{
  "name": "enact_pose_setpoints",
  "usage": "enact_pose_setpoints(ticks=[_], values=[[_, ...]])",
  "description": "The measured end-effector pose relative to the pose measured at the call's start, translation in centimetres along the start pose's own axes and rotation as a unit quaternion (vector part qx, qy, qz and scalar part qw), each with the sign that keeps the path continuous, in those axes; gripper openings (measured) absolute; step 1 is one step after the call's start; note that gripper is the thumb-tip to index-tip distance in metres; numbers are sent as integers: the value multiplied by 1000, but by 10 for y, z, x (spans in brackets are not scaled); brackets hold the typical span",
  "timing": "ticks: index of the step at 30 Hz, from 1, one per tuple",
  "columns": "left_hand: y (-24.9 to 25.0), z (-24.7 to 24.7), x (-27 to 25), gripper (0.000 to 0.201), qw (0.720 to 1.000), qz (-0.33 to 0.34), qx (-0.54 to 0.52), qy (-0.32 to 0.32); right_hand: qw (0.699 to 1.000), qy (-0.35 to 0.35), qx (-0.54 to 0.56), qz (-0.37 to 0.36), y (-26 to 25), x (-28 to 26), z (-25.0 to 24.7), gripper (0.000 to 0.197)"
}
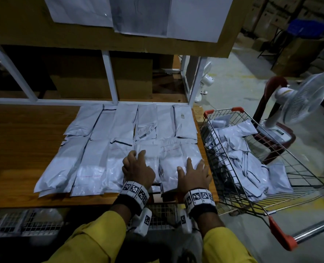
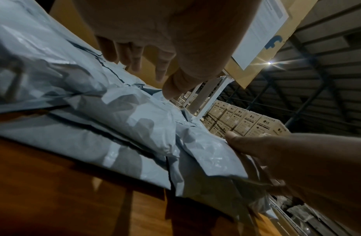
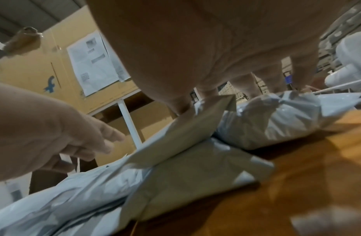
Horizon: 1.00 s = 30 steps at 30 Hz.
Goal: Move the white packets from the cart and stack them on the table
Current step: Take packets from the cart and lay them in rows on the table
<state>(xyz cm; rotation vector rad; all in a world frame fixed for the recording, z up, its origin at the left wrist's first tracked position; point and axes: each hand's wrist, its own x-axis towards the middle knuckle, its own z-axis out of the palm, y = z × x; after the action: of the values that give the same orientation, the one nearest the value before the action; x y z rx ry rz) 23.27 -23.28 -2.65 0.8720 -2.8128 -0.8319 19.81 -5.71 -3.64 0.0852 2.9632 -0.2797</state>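
Note:
Several white packets [image 1: 100, 149] lie in overlapping rows on the wooden table [image 1: 24, 139]. My left hand [image 1: 138, 168] rests on the near row with its fingers loosely bent; in the left wrist view that hand [image 2: 155, 39] hovers just over the crumpled packets [image 2: 114, 111], holding nothing. My right hand [image 1: 193, 171] lies flat with spread fingers on the packet [image 1: 170, 160] nearest the table's right edge. In the right wrist view the palm [image 3: 195, 47] presses down on a packet [image 3: 185, 143]. More white packets [image 1: 242, 154] are heaped in the wire cart [image 1: 223, 112] to the right.
A white shelf frame [image 1: 109, 76] and a cardboard panel with papers [image 1: 81, 35] stand behind the table. A white fan [image 1: 305, 97] on a red chair [image 1: 275, 82] sits beyond the cart. Wire racking [image 1: 24, 223] runs below the table's front edge.

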Motion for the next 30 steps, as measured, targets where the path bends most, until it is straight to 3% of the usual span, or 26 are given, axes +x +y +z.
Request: enact_pose_setpoints(ticks=[5, 8, 12, 15, 30], values=[[1, 0, -1, 59, 999, 28, 10, 11, 1000, 6, 3, 9, -1, -5, 5, 72], [0, 2, -2, 64, 997, 58, 37, -24, 1000, 21, -8, 8, -3, -8, 7, 73], [-9, 5, -2, 74, 980, 126, 117, -97, 996, 29, -25, -83, -2, -11, 13, 75], [-19, 9, -1, 82, 966, 128, 178, -136, 991, 13, -30, -133, 3, -12, 19, 77], [-23, 15, -6, 75, 973, 116, 172, -96, 992, 18, -29, -119, -8, -14, 23, 80]])
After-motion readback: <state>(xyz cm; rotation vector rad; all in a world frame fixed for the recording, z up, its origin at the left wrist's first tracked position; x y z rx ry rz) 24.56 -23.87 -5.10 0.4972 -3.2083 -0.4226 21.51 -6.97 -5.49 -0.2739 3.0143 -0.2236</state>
